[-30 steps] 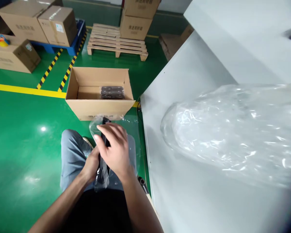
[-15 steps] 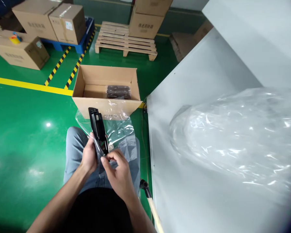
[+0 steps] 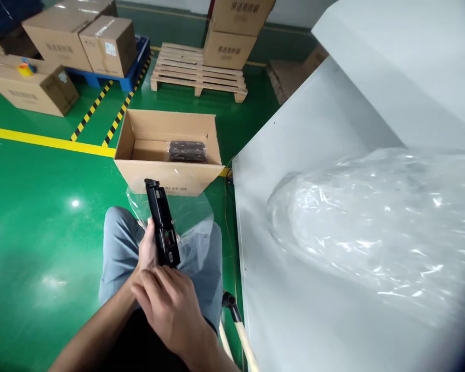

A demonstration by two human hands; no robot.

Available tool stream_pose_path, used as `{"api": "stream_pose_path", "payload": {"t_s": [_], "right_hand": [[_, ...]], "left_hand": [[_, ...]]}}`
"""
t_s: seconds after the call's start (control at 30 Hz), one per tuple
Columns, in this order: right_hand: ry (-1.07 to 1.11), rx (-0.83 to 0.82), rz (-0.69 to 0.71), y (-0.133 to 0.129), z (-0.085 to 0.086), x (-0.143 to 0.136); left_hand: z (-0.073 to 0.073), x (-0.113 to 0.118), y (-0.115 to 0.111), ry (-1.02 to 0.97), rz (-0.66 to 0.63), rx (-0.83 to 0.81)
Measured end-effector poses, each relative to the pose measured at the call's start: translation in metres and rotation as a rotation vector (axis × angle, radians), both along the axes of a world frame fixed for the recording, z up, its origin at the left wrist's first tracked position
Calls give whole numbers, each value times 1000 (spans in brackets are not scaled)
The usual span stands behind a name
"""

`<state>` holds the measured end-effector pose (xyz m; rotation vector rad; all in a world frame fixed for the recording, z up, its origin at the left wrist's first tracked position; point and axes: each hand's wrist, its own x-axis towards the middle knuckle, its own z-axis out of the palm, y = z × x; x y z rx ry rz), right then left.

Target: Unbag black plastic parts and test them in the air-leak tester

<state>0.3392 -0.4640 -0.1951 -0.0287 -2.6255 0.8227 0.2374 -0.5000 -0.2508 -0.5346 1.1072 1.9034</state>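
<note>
A long black plastic part [image 3: 162, 222] stands out above my lap, tilted with its top to the left. My left hand [image 3: 148, 250] is wrapped round its left side and lower half. At the part's lower end, my right hand [image 3: 170, 305] has its fingers bent over my left wrist; whether it pinches anything is hidden. A clear plastic bag [image 3: 196, 219] spreads behind the part, over my knees. Beyond my knees an open cardboard box [image 3: 166, 175] holds dark wrapped pieces [image 3: 187, 151] at its right side.
To the right is a large light-grey surface [image 3: 263, 289] with a clear plastic bundle [image 3: 356, 222] on it. Closed cartons [image 3: 62, 49] and a wooden pallet [image 3: 197, 75] stand farther back. A pale tube with a black joint [image 3: 236, 312] rises beside my right leg.
My right hand has moved down and left, off the bag's edge near the part. The bag has slipped behind the black part, whose lower end now shows uncovered.
</note>
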Motion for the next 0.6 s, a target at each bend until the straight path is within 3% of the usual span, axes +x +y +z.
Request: {"api": "stream_pose_path", "payload": {"t_s": [0.1, 0.2, 0.3, 0.47, 0.6], "right_hand": [[84, -187, -71, 19, 5, 7], [169, -345, -406, 44, -2, 14], [57, -490, -691, 70, -20, 18], [-183, -983, -651, 97, -41, 19], [-176, -1059, -638, 106, -36, 12]], "left_hand": [[2, -3, -4, -37, 70, 107], [4, -5, -9, -89, 23, 162], [5, -5, -12, -109, -10, 180], [6, -3, -16, -116, -115, 268], [7, -13, -19, -88, -183, 340]]}}
